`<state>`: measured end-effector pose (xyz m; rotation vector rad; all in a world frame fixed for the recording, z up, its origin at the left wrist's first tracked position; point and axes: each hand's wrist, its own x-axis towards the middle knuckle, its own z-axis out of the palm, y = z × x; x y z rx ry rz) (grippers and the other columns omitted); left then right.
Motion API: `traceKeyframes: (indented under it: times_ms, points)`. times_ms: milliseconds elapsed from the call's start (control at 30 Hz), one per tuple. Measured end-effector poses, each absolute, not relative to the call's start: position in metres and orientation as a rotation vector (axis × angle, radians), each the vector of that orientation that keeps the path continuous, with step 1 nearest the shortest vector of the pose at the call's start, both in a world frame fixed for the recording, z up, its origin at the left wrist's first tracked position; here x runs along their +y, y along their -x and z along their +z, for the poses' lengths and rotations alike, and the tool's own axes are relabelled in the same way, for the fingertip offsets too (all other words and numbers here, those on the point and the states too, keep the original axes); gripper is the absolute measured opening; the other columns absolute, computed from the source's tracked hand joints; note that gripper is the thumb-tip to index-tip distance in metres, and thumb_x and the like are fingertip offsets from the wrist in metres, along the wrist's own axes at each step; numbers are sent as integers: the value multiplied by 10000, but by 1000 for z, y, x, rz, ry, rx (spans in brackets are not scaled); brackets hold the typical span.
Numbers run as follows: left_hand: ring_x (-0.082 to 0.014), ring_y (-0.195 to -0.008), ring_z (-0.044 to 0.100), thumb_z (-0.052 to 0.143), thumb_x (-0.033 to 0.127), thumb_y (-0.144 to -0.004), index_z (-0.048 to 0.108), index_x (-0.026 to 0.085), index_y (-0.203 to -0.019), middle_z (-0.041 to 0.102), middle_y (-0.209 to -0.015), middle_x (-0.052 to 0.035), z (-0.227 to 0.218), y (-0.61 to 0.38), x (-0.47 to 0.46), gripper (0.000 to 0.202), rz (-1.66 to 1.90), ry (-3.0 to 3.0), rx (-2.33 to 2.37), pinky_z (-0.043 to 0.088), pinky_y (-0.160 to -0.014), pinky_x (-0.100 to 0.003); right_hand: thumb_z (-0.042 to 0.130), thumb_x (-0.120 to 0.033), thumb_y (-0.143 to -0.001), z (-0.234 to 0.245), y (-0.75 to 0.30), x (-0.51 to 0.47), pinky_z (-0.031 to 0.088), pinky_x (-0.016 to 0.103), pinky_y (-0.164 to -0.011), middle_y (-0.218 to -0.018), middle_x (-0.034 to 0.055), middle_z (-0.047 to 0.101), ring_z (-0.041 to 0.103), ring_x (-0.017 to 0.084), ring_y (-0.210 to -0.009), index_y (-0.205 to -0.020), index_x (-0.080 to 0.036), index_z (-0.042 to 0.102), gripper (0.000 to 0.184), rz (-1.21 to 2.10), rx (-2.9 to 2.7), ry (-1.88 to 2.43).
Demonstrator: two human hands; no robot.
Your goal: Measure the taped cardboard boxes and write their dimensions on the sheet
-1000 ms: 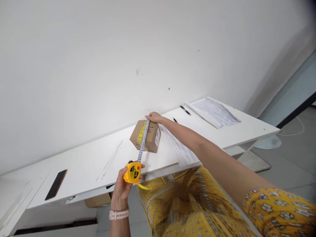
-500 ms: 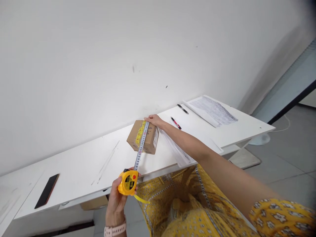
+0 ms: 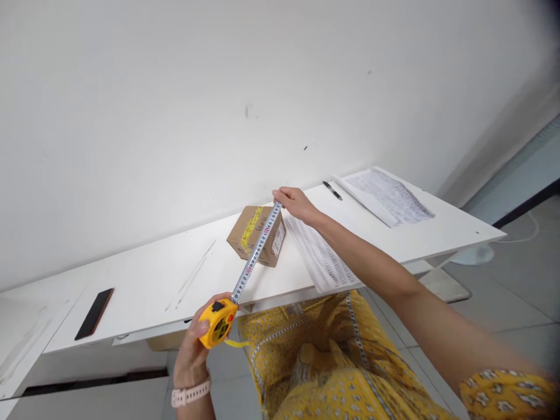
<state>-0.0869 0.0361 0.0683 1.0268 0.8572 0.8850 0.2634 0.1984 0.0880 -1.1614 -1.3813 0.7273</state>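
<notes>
My left hand (image 3: 195, 350) grips a yellow tape measure case (image 3: 215, 321) just off the front edge of the white table (image 3: 175, 280). Its blade (image 3: 256, 251) runs up and to the right over a small brown cardboard box (image 3: 256, 234) with a yellow strip on top. My right hand (image 3: 295, 203) pinches the blade's end above the box's far right corner, lifted a little off the box. My right forearm crosses a printed sheet (image 3: 321, 259) lying to the right of the box.
A black phone (image 3: 94, 312) lies on the table at the left. A black pen (image 3: 332, 190) and a stack of printed papers (image 3: 387, 195) lie at the far right. A white wall stands behind. A cardboard box (image 3: 164, 341) sits under the table.
My right hand has lifted the blade's end up and to the right, off the box's top. My left hand has drawn the case lower and to the left. The red pen is hidden now.
</notes>
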Motion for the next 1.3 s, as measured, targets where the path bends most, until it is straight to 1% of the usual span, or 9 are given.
traceKeyframes:
  times_ms: [167,300,533,667,867,967,1067,1167,1300]
  points:
    - [-251,-840,684,748,476,-707,634,148,-1276,735,-1059,-142,95,105,92,666,1001,-1154,989,523,-575,-246,552,-544,-859,66,-251,124,326,263,-564,-569,-45,464,415,112,-553,-677,-203,493,390,952,-1361,1100]
    - [-238,-770,695,754,419,-713,718,101,-1068,756,-896,-119,111,96,165,478,1031,-1147,1107,533,-608,-271,535,-562,-882,36,-213,94,375,267,-574,-593,-33,559,488,125,-555,-807,-213,518,357,1137,-1322,1000]
    - [-174,-613,671,739,346,-719,680,133,-806,725,-719,-46,107,54,249,238,1115,-1065,1087,517,-539,-252,486,-594,-898,17,-188,129,388,273,-524,-537,-52,560,491,136,-462,-808,-247,464,359,971,-1164,1152]
    - [-136,-529,628,743,377,-755,665,129,-790,699,-658,-34,87,44,259,262,1163,-1008,1055,438,-430,-204,485,-587,-893,13,-188,139,375,272,-505,-516,-49,556,521,158,-478,-791,-255,450,348,928,-1184,1221]
    - [-85,-480,555,729,575,-771,664,129,-795,678,-663,-28,59,44,255,451,1272,-947,921,290,-347,-178,560,-582,-851,7,-183,140,355,269,-507,-502,-62,534,514,160,-479,-828,-258,476,335,936,-1154,1207]
    - [-92,-544,586,771,574,-732,677,134,-816,699,-724,-30,47,42,249,458,1332,-945,845,357,-405,-185,580,-584,-835,3,-183,141,351,264,-500,-508,-62,535,510,158,-486,-836,-259,487,338,943,-1130,1184]
    - [-127,-696,651,889,421,-642,696,141,-860,727,-818,-35,36,36,240,404,1356,-968,771,492,-614,-220,584,-604,-817,-1,-184,142,358,260,-490,-521,-61,541,513,157,-494,-848,-259,498,357,937,-1116,1174]
    - [-151,-808,670,942,305,-571,705,157,-886,739,-886,-33,27,30,233,421,1356,-987,714,511,-795,-259,576,-631,-805,-3,-184,141,367,256,-484,-527,-61,541,514,154,-497,-860,-257,504,384,931,-1110,1183]
    - [-156,-836,672,926,302,-606,686,188,-910,734,-905,-24,22,30,232,404,1361,-978,689,517,-807,-260,577,-637,-802,-2,-186,142,376,251,-487,-534,-61,544,515,150,-501,-863,-258,506,390,945,-1125,1190]
